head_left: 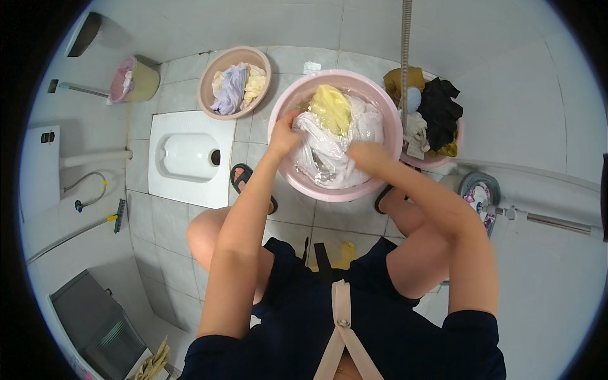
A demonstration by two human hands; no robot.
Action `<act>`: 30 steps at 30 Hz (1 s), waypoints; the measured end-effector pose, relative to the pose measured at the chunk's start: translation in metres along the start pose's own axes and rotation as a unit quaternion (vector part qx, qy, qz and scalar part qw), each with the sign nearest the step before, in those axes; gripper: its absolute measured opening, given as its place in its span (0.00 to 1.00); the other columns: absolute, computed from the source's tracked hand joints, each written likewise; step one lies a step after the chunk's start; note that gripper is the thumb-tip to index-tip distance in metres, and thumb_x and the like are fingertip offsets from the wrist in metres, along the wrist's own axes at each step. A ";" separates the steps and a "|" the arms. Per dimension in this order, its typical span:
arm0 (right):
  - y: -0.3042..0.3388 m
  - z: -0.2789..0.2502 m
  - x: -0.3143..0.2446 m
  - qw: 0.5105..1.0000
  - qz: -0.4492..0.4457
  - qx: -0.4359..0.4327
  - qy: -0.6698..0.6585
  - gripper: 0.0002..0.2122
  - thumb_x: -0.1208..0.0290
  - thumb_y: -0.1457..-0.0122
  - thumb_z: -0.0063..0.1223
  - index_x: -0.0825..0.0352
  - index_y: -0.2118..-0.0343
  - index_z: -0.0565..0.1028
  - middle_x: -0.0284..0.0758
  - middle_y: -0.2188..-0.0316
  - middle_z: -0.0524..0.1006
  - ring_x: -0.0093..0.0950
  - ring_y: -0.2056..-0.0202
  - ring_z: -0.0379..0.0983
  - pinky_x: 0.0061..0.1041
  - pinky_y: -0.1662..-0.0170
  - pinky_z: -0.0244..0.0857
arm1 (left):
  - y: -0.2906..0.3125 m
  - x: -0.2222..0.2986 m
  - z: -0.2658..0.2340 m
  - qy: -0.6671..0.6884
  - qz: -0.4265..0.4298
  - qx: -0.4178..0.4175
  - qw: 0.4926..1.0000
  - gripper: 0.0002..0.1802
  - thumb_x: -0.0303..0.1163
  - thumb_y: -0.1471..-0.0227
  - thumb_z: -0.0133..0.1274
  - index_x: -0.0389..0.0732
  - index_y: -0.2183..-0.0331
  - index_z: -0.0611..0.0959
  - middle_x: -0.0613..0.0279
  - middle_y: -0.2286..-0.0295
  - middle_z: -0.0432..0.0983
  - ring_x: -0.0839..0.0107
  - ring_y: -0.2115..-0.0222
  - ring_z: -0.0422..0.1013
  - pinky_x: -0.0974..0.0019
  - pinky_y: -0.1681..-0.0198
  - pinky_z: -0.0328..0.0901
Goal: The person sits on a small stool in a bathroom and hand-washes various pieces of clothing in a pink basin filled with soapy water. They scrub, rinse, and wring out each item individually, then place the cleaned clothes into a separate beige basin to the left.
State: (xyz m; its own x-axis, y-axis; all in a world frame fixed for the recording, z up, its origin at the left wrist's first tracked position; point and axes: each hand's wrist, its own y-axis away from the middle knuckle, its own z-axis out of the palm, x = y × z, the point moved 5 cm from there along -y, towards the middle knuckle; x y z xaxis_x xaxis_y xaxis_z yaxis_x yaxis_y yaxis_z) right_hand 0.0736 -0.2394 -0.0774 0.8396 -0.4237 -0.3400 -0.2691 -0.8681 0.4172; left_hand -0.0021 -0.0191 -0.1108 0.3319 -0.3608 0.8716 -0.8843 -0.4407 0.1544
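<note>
In front of me a large pink basin holds water and wet laundry. A soaked white garment fills much of it, with a yellow cloth at the far side and more pale fabric to the right. My left hand is at the basin's left side, closed on the edge of the white garment. On the right, my right hand is down on the same garment; motion blurs it and its fingers are hidden.
Behind the basin at left stands a smaller tub of lavender and cream clothes. Dark and coloured clothes fill another tub at right, beside a hanging metal hose. A squat toilet, waste bin and brush are at left.
</note>
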 end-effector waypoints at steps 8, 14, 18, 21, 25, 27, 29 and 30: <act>0.012 -0.072 0.033 0.963 0.046 0.258 -0.067 0.23 0.70 0.56 0.52 0.65 0.53 0.67 0.46 0.56 0.68 0.43 0.57 0.68 0.41 0.57 0.63 | 0.027 0.041 0.021 -0.241 0.028 0.027 0.970 0.39 0.38 0.60 0.60 0.46 0.45 0.64 0.35 0.45 0.51 0.41 0.44 0.49 0.52 0.43 0.49; 0.002 -0.032 0.015 0.992 0.102 0.074 0.023 0.28 0.58 0.52 0.54 0.52 0.45 0.63 0.46 0.43 0.56 0.50 0.47 0.57 0.49 0.47 0.53 | 0.053 0.089 0.044 -0.370 0.023 -0.038 0.928 0.33 0.44 0.57 0.56 0.51 0.47 0.69 0.41 0.44 0.51 0.44 0.45 0.51 0.53 0.45 0.53; -0.047 -0.008 0.053 0.951 0.230 0.144 -0.146 0.29 0.54 0.51 0.52 0.57 0.45 0.63 0.51 0.43 0.54 0.53 0.48 0.57 0.48 0.47 0.53 | 0.029 0.034 0.047 -0.195 -0.061 -0.051 0.977 0.31 0.44 0.53 0.53 0.50 0.47 0.69 0.47 0.46 0.57 0.57 0.46 0.57 0.62 0.46 0.55; -0.072 0.017 0.053 0.825 0.420 0.308 -0.219 0.28 0.53 0.50 0.51 0.61 0.47 0.64 0.54 0.47 0.57 0.53 0.49 0.59 0.47 0.49 0.56 | 0.009 0.003 0.070 0.276 -0.203 -0.011 0.939 0.28 0.47 0.48 0.48 0.47 0.47 0.69 0.52 0.48 0.62 0.62 0.49 0.61 0.66 0.47 0.55; -0.055 -0.018 -0.013 0.785 0.378 0.303 -0.387 0.27 0.51 0.48 0.49 0.66 0.50 0.65 0.53 0.56 0.66 0.49 0.55 0.66 0.41 0.53 0.61 | 0.012 0.029 0.101 0.533 -0.372 0.039 0.759 0.30 0.53 0.43 0.37 0.44 0.47 0.68 0.58 0.54 0.69 0.63 0.55 0.67 0.63 0.48 0.58; -0.046 -0.046 -0.080 0.824 0.247 0.294 -0.417 0.24 0.54 0.48 0.50 0.70 0.56 0.69 0.50 0.60 0.69 0.46 0.60 0.69 0.38 0.56 0.62 | 0.006 -0.021 0.093 0.746 -0.154 -0.131 0.635 0.29 0.53 0.44 0.40 0.41 0.50 0.70 0.59 0.57 0.71 0.63 0.57 0.68 0.59 0.52 0.63; -0.024 -0.048 -0.093 0.835 0.217 0.352 -0.363 0.16 0.58 0.48 0.52 0.67 0.65 0.72 0.44 0.66 0.70 0.44 0.65 0.70 0.40 0.63 0.63 | 0.010 -0.010 0.103 0.693 -0.243 -0.068 0.675 0.29 0.53 0.45 0.41 0.40 0.51 0.70 0.59 0.57 0.71 0.63 0.58 0.69 0.59 0.53 0.64; -0.020 -0.049 -0.104 0.841 0.198 0.356 -0.357 0.14 0.58 0.48 0.52 0.65 0.67 0.71 0.42 0.68 0.70 0.44 0.67 0.71 0.40 0.65 0.64 | 0.012 -0.009 0.100 0.680 -0.260 -0.056 0.684 0.29 0.52 0.45 0.41 0.40 0.51 0.70 0.59 0.58 0.71 0.63 0.58 0.69 0.59 0.54 0.64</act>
State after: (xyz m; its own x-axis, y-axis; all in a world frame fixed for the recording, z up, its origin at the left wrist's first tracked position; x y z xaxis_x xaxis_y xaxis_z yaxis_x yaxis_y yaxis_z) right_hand 0.0146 -0.1656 -0.0091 0.1895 -0.5425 -0.8184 -0.8886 -0.4493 0.0921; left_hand 0.0172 -0.1032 -0.1630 0.0672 0.9514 0.3005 -0.8078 -0.1249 0.5760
